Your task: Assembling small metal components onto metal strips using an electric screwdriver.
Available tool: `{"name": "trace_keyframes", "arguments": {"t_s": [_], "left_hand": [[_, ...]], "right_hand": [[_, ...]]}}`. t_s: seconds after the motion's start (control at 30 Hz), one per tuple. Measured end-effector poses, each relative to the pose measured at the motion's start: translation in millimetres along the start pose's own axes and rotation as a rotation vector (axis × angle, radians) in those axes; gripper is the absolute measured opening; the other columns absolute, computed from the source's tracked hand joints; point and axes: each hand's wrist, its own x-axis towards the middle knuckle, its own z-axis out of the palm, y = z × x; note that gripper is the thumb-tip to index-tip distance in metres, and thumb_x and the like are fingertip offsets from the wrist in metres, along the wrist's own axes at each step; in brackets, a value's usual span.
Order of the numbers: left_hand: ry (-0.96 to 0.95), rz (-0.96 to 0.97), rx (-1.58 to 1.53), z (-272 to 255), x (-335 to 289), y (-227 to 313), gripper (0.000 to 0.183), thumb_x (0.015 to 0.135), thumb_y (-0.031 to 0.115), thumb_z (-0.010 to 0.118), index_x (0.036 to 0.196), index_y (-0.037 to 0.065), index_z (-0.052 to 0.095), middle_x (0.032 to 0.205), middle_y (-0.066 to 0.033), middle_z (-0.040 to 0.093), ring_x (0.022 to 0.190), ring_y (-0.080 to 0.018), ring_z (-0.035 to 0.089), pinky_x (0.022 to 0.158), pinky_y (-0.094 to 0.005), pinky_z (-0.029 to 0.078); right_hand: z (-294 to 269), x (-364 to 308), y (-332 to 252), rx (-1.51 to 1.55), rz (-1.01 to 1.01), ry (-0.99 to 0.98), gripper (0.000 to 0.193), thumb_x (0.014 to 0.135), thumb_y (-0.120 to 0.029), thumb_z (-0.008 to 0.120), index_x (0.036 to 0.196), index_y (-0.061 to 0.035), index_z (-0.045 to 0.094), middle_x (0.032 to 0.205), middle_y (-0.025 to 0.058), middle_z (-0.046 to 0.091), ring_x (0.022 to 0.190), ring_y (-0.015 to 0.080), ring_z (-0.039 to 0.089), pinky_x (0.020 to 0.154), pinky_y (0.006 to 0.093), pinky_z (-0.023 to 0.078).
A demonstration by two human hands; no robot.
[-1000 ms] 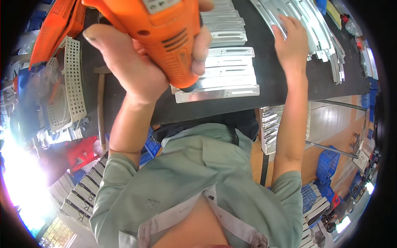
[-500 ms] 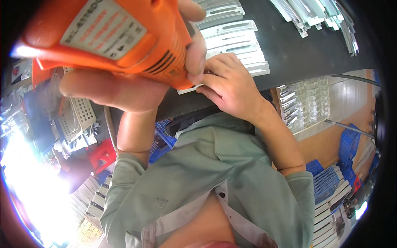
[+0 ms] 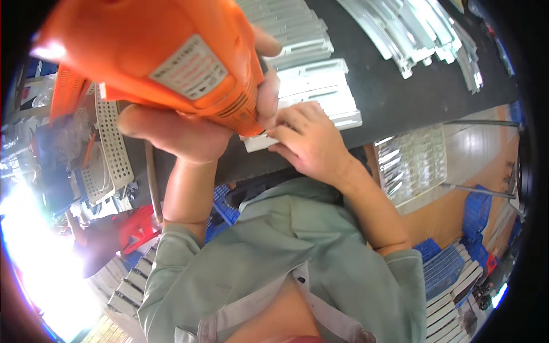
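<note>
A big orange power tool [image 3: 171, 57], with a white label and vent slots, fills the upper left. My left hand [image 3: 189, 128] is wrapped round it, thumb along its near side and fingertips showing past its far edge. The tool's lower end meets the near end of a white slotted metal strip [image 3: 257, 143] at the table's front edge. Right beside that end, my right hand [image 3: 309, 140] is closed, thumb and fingers bent together. Whatever those fingertips pinch is hidden. More white slotted strips [image 3: 320, 86] lie in a row just beyond.
Further strips [image 3: 286, 26] continue the row on the dark table [image 3: 383, 91]. A pile of long shiny strips [image 3: 423, 34] lies at the far right. Beyond the table's right edge is a tray of small parts [image 3: 412, 163]. Blue baskets [image 3: 443, 266] and a beige perforated basket [image 3: 111, 131] flank me.
The table and strips sit lower and slightly left in the picture. The orange tool's label now appears further right and smaller. Both hands stay together at the tool's lower end.
</note>
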Motion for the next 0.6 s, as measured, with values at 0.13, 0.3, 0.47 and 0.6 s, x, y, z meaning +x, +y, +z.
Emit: {"name": "trace_keyframes", "arguments": {"t_s": [0.13,0.3,0.47,0.6], "left_hand": [[0.219,-0.004,0.193,-1.1,8.1,11.9,0.132,0.061,0.106,0.045,0.131,-0.006,0.051,0.075,-0.0104,0.061,0.059,-0.0198,0.058,0.052,-0.0305,0.048],[0.407,0.051,0.535,-4.8,23.2,23.6,0.129,0.068,0.106,0.032,0.125,-0.008,0.054,0.068,-0.0099,0.057,0.052,-0.0179,0.055,0.048,-0.0297,0.045],[0.289,-0.017,0.611,-15.0,19.1,31.0,0.121,0.077,0.099,0.034,0.127,-0.010,0.054,0.072,-0.0109,0.060,0.054,-0.0149,0.054,0.048,-0.0282,0.045],[0.283,0.086,0.635,-24.9,17.4,36.0,0.058,0.100,0.054,0.062,0.113,-0.002,0.065,0.077,-0.0040,0.062,0.066,-0.0080,0.058,0.059,-0.0255,0.050]], "right_hand": [[-2.0,1.9,6.7,-0.033,-0.047,0.003,0.026,0.076,-0.019,0.081,0.093,-0.0088,0.065,0.106,0.0070,0.062,0.098,0.0290,0.060,0.086,0.0432,0.046],[-6.3,7.8,13.7,-0.038,-0.102,-0.066,0.029,0.075,-0.017,0.082,0.099,-0.0085,0.067,0.108,0.0077,0.062,0.098,0.0284,0.060,0.087,0.0432,0.046],[-22.5,26.0,4.2,-0.050,-0.079,-0.124,0.039,0.076,-0.014,0.081,0.112,-0.0058,0.066,0.113,0.0120,0.062,0.104,0.0330,0.060,0.093,0.0451,0.047],[-32.2,65.2,41.9,-0.317,0.004,0.006,0.037,0.081,-0.007,0.073,0.117,-0.0032,0.068,0.118,0.0174,0.065,0.111,0.0374,0.061,0.098,0.0476,0.047]]}}
